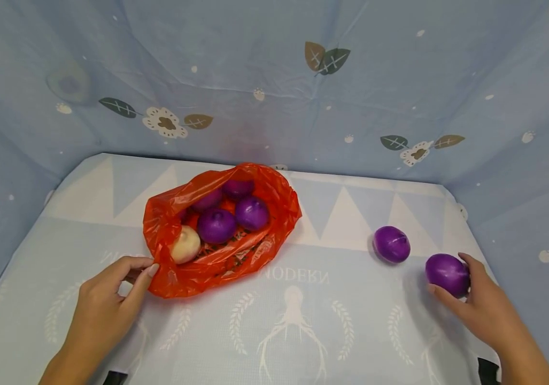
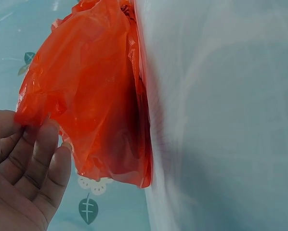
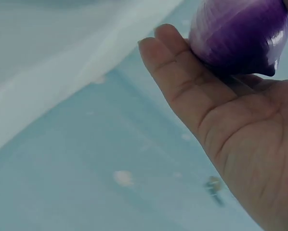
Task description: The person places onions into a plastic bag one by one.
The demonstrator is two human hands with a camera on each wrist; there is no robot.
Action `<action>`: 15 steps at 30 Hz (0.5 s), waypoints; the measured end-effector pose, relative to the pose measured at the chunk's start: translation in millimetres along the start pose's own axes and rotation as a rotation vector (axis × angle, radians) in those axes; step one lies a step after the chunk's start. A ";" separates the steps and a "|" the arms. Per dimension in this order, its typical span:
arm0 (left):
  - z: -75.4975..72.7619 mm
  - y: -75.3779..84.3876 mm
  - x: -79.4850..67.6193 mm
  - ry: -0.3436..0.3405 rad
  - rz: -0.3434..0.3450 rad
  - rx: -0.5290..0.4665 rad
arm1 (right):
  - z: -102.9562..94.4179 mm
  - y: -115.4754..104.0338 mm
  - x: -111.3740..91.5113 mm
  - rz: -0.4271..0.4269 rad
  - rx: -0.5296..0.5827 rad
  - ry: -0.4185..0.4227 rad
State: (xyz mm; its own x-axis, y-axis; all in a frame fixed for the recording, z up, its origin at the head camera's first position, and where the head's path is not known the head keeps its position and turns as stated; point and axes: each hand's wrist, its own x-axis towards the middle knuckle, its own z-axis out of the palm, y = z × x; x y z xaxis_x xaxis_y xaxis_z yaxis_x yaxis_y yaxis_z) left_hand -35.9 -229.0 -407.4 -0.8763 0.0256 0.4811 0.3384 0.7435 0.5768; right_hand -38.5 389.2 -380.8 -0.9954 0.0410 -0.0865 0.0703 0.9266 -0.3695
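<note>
A red plastic bag (image 1: 274,246) lies with its mouth spread on the left half of the table. Several purple onions (image 1: 217,225) and one pale onion (image 1: 186,245) are inside it. My left hand (image 1: 106,305) pinches the bag's near left rim between thumb and fingers; the left wrist view shows the gripped plastic (image 2: 81,91) bunched at the fingertips. On the right, my right hand (image 1: 488,307) holds a purple onion (image 1: 447,274) between thumb and fingers. The right wrist view shows this onion (image 3: 240,36) with its pointed tip towards the palm. Another purple onion (image 1: 392,244) lies just beyond it.
The table (image 1: 293,342) has a pale printed cover with triangles, antlers and mirrored lettering. A blue patterned cloth (image 1: 274,80) hangs behind it and along both sides. Dark bands (image 1: 488,371) show near both wrists.
</note>
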 end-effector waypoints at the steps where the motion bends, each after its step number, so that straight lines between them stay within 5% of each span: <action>1: -0.2 0.1 -0.1 -0.001 -0.003 0.001 | -1.0 -6.3 -0.5 -0.025 -0.001 0.020; 15: -0.1 -1.1 0.7 0.007 0.023 -0.027 | -17.0 -111.4 8.6 -0.303 -0.027 0.005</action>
State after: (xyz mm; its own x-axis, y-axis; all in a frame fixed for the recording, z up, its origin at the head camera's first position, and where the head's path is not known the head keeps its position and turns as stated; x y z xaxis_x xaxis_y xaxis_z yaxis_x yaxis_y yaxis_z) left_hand -36.8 -229.8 -407.6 -0.8657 0.0378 0.4991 0.3678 0.7245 0.5829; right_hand -56.0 292.6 -324.6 -0.9710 -0.2374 0.0287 -0.2320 0.9062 -0.3534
